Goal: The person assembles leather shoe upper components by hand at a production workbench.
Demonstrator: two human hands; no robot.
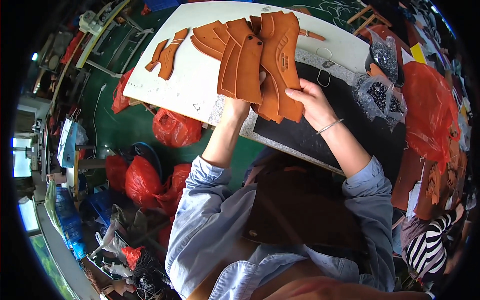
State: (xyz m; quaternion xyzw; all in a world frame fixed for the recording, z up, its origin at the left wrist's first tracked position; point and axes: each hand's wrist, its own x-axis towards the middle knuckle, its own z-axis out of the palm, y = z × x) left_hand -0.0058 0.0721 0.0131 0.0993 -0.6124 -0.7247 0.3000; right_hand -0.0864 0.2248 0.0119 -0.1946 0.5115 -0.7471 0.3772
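Note:
Several tan leather pieces [277, 55], stacked and fanned out, are held up over the white table. My left hand [239, 104] grips them from below on the left, its fingers mostly hidden behind the leather. On the right edge, my right hand [311, 100] pinches the stack, thumb on top. The front piece on the left carries two dark snaps, and the right one has slots and embossed lines. More fanned leather pieces [207, 40] show just behind the held ones. A smaller tied bundle of leather pieces [169, 55] lies on the table to the left.
Under my hands is a white table [195, 95] with a black mat [285, 131]. Clear bags of small dark parts [380, 97] stand at the right beside a red plastic bag [430, 105]. Red bags [142, 182] sit on the green floor at left. Another person in stripes [427, 250] is at lower right.

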